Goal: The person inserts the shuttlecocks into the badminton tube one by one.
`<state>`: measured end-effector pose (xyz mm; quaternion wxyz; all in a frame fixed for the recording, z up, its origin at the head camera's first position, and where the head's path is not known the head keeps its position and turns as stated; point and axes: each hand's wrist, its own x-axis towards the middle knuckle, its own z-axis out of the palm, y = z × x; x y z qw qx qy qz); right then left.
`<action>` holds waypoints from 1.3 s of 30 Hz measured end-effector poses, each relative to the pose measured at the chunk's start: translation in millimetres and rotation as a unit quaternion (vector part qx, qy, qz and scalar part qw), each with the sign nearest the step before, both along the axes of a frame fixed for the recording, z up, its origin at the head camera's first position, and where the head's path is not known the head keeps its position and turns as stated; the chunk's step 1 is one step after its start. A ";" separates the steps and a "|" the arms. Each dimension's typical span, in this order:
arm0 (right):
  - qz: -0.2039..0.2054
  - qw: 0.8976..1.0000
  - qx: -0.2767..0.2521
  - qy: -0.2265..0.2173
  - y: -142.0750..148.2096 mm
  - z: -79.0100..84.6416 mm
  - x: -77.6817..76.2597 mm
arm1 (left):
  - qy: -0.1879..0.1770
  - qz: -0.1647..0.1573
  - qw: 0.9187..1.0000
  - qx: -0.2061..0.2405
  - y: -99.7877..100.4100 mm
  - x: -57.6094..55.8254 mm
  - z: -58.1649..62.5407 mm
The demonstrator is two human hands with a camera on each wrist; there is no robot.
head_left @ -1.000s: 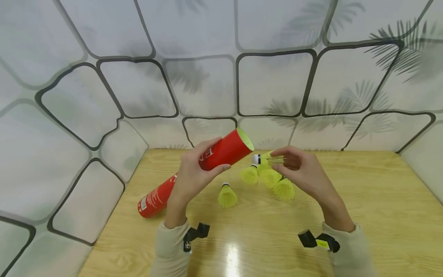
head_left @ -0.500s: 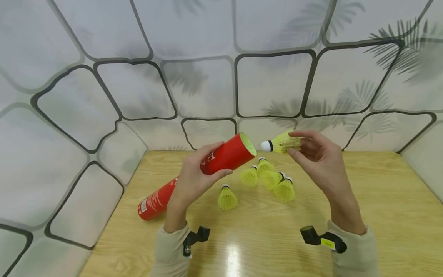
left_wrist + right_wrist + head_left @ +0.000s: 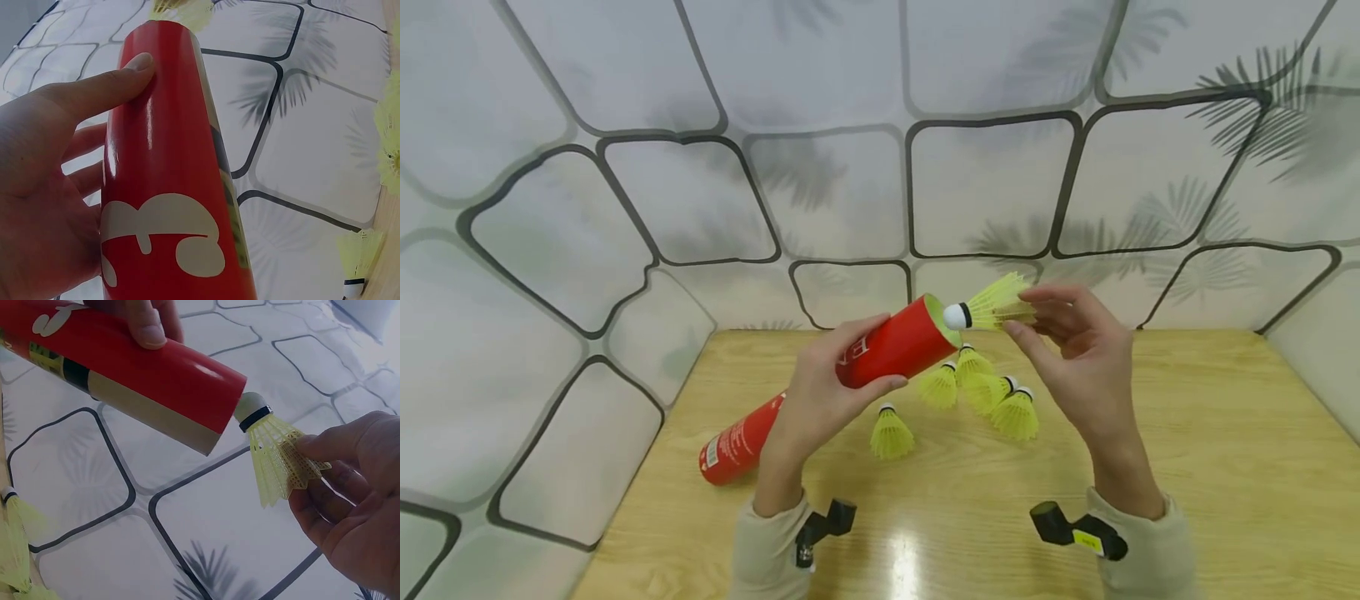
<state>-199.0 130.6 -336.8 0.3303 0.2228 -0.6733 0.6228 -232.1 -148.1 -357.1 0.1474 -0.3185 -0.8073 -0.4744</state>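
Observation:
My left hand (image 3: 820,387) grips a red shuttlecock tube (image 3: 897,343) held tilted above the table, its pale green mouth facing up and to the right. In the left wrist view the thumb lies along the front of the tube (image 3: 165,137). Between thumb and fingers, my right hand (image 3: 1078,358) pinches a yellow shuttlecock (image 3: 996,304) by its skirt. Its white cork, banded in black, points at the tube's mouth; in the right wrist view the cork of this shuttlecock (image 3: 275,450) is right at the rim, partly hidden by it.
On the wooden table (image 3: 1210,467) a second red tube (image 3: 741,442) lies at the left, partly behind my left hand. A lone shuttlecock (image 3: 892,435) rests near the middle. Several more shuttlecocks (image 3: 1015,415) cluster to its right. A patterned wall (image 3: 992,187) rises behind.
My right hand has lifted the shuttlecock off the cluster, swung it right, then brought it back left to the tube's mouth. The held tube has dropped slightly lower in the head view.

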 end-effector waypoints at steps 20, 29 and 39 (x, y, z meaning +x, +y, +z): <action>-0.003 0.990 0.135 0.024 -38.4 -18.9 -2.1 | 0.005 0.012 1.000 -0.006 -1.2 5.1 -3.5; 0.016 0.987 0.155 0.027 -44.9 -21.5 -2.0 | 0.026 0.008 1.000 -0.001 0.2 4.3 -3.2; 0.063 0.987 0.146 -0.006 -45.9 -25.3 -2.3 | 0.031 0.019 0.999 -0.011 0.7 2.0 -0.7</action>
